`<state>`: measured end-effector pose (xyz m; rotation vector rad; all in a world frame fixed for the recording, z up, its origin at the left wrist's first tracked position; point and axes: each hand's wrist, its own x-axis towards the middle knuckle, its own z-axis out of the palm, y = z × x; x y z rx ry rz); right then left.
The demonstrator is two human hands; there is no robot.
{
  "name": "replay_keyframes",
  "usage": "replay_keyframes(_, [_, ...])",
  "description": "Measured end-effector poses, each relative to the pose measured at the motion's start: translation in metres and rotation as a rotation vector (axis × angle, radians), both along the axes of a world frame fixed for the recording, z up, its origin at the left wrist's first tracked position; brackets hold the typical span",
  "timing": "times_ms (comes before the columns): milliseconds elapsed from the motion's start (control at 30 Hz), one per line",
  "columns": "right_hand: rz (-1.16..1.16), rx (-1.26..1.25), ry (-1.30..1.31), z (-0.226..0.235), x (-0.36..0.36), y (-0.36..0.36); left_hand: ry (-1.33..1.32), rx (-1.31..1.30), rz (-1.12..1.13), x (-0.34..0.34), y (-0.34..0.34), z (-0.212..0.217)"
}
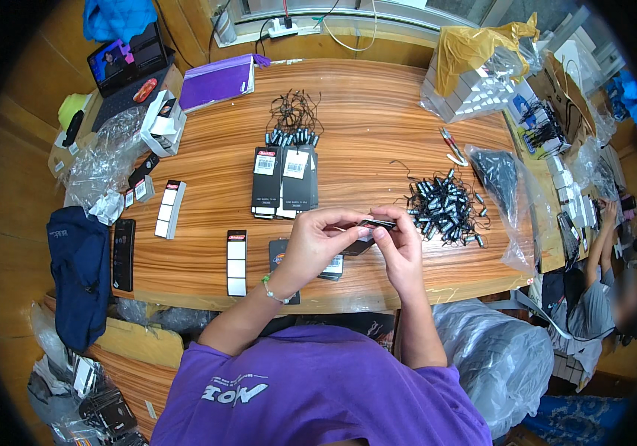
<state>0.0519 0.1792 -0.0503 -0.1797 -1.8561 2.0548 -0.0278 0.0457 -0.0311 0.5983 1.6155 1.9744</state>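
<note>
- A small black tag (372, 223) sat pinched between both hands, raised just above the near edge of the wooden table (378, 111), a little right of the middle
- The left hand (317, 241) was curled round the tag's left end, thumb and fingertips closed on it, a green bead bracelet (274, 291) at the wrist
- The right hand (401, 241) gripped the tag's right end with fingers bent and closed over it; the two hands touched at the fingertips
- Under the left hand, on the table, lay a black card (282, 256) partly hidden by the wrist
- Just right of the hands and slightly farther away was a loose heap of black fasteners with cords (445, 204), beside a clear plastic bag (508, 189) holding more dark pieces
- Farther off, beyond the hands, stood a stack of black tags with white labels (285, 182), and past it a smaller bunch of fasteners with tangled strings (293, 123)
- To the left of the hands lay two strips of white stickers on black backing (236, 262), (169, 209)
- At the far left sat a purple folder (218, 82) and a laptop (129, 63)
- A navy cloth bag (80, 275) hung off the near left edge
- At the far right, white boxes under a yellow bag (474, 74); another person (605, 290) sat beyond the table's right end
</note>
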Motion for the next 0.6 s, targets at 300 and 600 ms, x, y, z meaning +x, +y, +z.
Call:
replay_keyframes(300, [-0.054, -0.024, 0.020, -0.0051, 0.0002, -0.0062, 0.008, -0.052, -0.058, -0.0022, -0.0039, 0.0001])
replay_keyframes(600, [-0.027, -0.013, 0.021, -0.0008, -0.0016, -0.0072, -0.021, -0.023, -0.058, -0.0012, -0.0036, 0.0052])
